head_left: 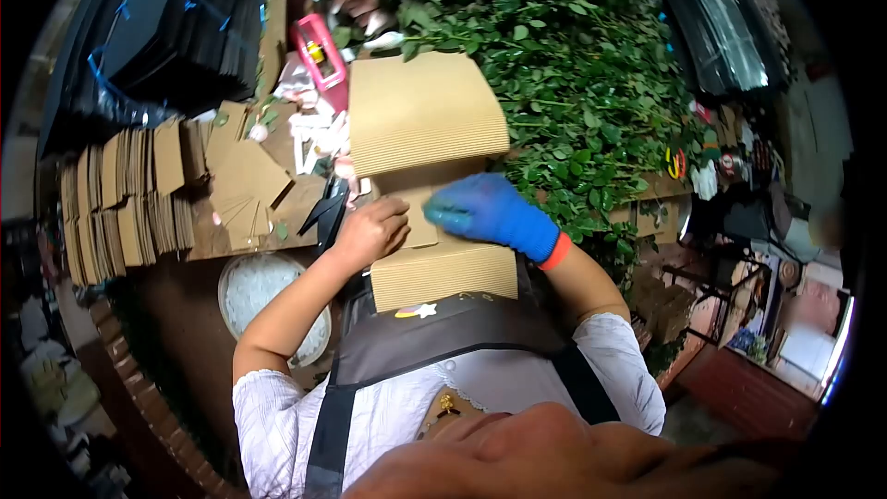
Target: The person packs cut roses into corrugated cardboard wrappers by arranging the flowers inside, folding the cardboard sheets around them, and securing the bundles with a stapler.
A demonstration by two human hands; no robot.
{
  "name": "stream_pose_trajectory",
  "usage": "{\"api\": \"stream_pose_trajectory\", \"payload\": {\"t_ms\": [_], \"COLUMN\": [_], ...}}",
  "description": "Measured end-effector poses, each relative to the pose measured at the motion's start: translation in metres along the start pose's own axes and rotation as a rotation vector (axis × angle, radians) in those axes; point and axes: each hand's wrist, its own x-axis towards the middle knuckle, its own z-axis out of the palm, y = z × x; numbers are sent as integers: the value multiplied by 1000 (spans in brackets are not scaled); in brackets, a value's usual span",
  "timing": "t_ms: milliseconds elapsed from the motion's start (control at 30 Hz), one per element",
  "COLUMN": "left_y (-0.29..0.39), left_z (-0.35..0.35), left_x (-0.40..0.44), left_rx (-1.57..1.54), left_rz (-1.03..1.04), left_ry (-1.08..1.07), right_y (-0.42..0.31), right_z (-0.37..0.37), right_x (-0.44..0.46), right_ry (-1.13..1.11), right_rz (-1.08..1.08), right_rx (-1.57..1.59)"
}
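A sheet of ribbed corrugated cardboard (430, 115) lies in front of me, its far part bent upward and its near end (443, 279) against my apron. On its middle lies a smaller flat cardboard piece (418, 226). My left hand (371, 233), bare, is at that piece's left side with the fingers curled on its edge. My right hand (480, 212) wears a blue knit glove with a green-coated palm and an orange cuff. Its fingers point left, stretched out over the cardboard, slightly blurred. The underside of the glove is hidden.
Leafy rose stems (582, 65) heap up at the back and right. Stacked cardboard pieces (129, 203) and loose cut pieces (245, 185) lie left. A pink tape dispenser (323, 60) stands beyond them. Below the table edge is a round white tub (249, 296). Black sheet bundles (185, 28) stand far left.
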Motion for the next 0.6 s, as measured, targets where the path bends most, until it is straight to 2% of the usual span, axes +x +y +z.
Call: {"api": "stream_pose_trajectory", "payload": {"t_ms": [100, 167, 267, 367, 400, 500, 533, 600], "left_y": [6, 5, 6, 3, 4, 2, 3, 1], "left_z": [-2, -1, 1, 4, 3, 7, 7, 6], "left_x": [1, 0, -2, -4, -4, -6, -7, -7], "left_rx": [40, 41, 48, 81, 100, 112, 110, 93], "left_rz": [17, 25, 24, 15, 16, -8, -19, -47], "left_ry": [6, -4, -13, -26, -24, -36, -42, -82], "right_y": [13, 55, 126, 126, 105, 91, 101, 103], "right_z": [-49, -66, -46, -54, -65, -64, -53, -56], "right_x": [-6, 12, 45, 73, 71, 57, 56, 34], "right_ry": [666, 900, 761, 798, 806, 585, 553, 389], "right_rz": [60, 220, 210, 59, -36, -4, 67, 480], "right_rx": [-54, -259, -615, -322, 87, 641, 649, 237]}}
